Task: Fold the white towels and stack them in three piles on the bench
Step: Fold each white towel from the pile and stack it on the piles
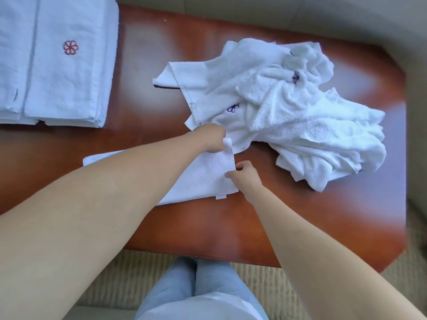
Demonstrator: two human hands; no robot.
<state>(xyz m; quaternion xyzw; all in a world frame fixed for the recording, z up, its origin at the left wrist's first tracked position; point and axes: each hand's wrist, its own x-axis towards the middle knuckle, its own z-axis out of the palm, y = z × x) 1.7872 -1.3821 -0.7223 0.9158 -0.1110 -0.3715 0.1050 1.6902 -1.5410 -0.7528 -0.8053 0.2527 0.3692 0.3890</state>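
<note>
Spreading across the bench (pixel 231 222), the towel (pixel 203 176) lies just nearer me than the crumpled heap (pixel 300 116), long axis running left to right. Both hands, left (pixel 211 138) and right (pixel 245 174), pinch its right-hand edge; I'd keep those corners matched and taut before folding leftward.

Bright, soft daylight w/ glare on bench (pixel 208 227); edges blurred, wide-angle warp.
</note>
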